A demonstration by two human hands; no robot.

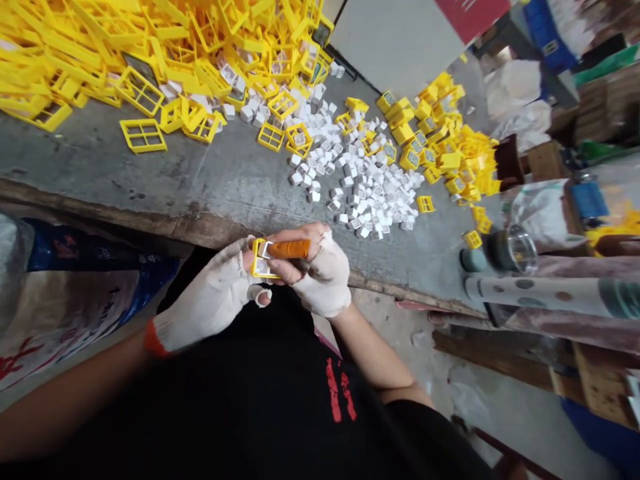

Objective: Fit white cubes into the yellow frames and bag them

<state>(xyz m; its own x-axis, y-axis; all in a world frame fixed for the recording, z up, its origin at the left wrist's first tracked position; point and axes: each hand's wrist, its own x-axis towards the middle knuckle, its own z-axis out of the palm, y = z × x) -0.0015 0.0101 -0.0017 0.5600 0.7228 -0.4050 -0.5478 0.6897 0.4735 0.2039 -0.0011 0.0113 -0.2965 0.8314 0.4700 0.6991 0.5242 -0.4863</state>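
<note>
Close in front of my body, at the table's front edge, both hands meet around a small yellow plastic window frame point(257, 268) with white square pieces point(261, 266) inside its openings. My left hand point(220, 287), in a white fingerless glove, grips the frame's left side. From the other side, my right hand point(320, 270), gloved alike, pinches it with thumb and forefinger. An orange wrapping point(290, 249) covers that forefinger, whose tip presses at the upper white piece. The far side of the frame is hidden by my fingers.
Loose white cubes point(370, 180) are scattered on the grey table point(150, 180). A big heap of yellow frames point(190, 40) lies back left; yellow filled blocks point(450, 140) pile up at right. A grey-white panel point(390, 33) stands behind. Printed sacks point(90, 280) sit left, below the edge.
</note>
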